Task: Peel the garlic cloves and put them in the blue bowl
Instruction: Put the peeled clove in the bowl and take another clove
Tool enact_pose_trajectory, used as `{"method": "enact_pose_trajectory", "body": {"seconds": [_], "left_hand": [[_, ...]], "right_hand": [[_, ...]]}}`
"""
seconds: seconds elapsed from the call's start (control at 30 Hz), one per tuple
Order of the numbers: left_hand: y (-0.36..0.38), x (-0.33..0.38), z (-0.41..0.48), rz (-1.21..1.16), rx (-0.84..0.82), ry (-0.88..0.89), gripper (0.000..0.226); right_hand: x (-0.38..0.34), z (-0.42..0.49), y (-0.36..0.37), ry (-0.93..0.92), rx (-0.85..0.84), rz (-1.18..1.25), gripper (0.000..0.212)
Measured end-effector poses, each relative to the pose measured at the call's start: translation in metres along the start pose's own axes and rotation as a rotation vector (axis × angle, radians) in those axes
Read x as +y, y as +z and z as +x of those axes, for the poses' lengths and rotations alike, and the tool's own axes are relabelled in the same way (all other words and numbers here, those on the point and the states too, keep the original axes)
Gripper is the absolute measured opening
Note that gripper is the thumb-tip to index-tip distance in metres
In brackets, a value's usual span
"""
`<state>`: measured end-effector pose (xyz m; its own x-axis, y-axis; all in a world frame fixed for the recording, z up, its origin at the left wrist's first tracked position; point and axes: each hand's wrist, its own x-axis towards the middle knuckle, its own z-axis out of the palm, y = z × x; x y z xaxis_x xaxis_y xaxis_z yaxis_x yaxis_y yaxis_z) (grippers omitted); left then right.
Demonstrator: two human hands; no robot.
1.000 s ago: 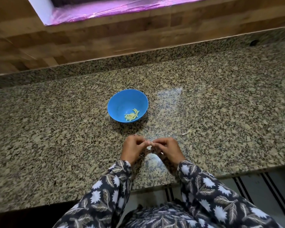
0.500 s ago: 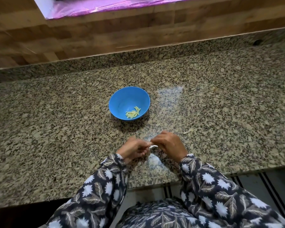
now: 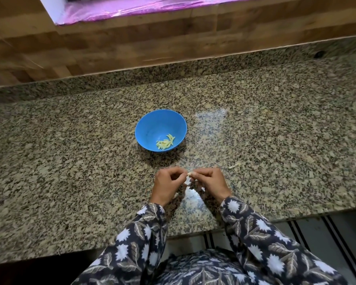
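A blue bowl [image 3: 150,128] stands on the granite counter [image 3: 70,161] with several pale peeled garlic cloves [image 3: 165,142] lying at its bottom right. Just in front of it my left hand [image 3: 167,185] and my right hand [image 3: 211,182] meet fingertip to fingertip. Both pinch one small whitish garlic clove [image 3: 189,174] between them, held a little above the counter. White bits of skin [image 3: 190,187] show below the fingers. The fingers cover most of the clove.
A small scrap of garlic skin [image 3: 234,166] lies on the counter to the right of my hands. Behind the counter rise a granite upstand [image 3: 132,79] and a wooden wall [image 3: 111,42]. The counter's front edge [image 3: 193,233] runs just under my forearms.
My hands have stayed together on the clove, shifting slightly as the fingers work at it. The view has moved a little. The bowl has not moved.
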<state>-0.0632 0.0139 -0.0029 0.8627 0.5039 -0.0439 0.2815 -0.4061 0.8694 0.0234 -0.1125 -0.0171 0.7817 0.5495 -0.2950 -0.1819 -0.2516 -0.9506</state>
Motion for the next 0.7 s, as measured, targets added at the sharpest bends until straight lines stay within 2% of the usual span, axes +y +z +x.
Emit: {"method": "enact_pose_trajectory", "body": {"seconds": [0.17, 0.3, 0.43, 0.57, 0.7], "left_hand": [[0.003, 0.003, -0.002, 0.214, 0.0, 0.106, 0.008], [0.0, 0.001, -0.001, 0.23, 0.016, 0.032, 0.009], [0.003, 0.002, -0.007, 0.113, 0.056, -0.019, 0.01], [0.008, -0.003, -0.006, 0.11, -0.008, -0.118, 0.013], [0.009, 0.001, -0.007, -0.172, -0.009, -0.188, 0.025]], "right_hand": [[0.008, -0.002, 0.0, -0.042, 0.034, -0.116, 0.011], [0.006, -0.004, -0.002, -0.073, 0.079, -0.115, 0.017], [0.009, -0.004, -0.01, -0.066, 0.109, -0.135, 0.017], [0.013, -0.009, -0.003, -0.056, 0.074, -0.074, 0.008], [0.014, -0.011, 0.0, -0.054, 0.041, -0.073, 0.008]]}}
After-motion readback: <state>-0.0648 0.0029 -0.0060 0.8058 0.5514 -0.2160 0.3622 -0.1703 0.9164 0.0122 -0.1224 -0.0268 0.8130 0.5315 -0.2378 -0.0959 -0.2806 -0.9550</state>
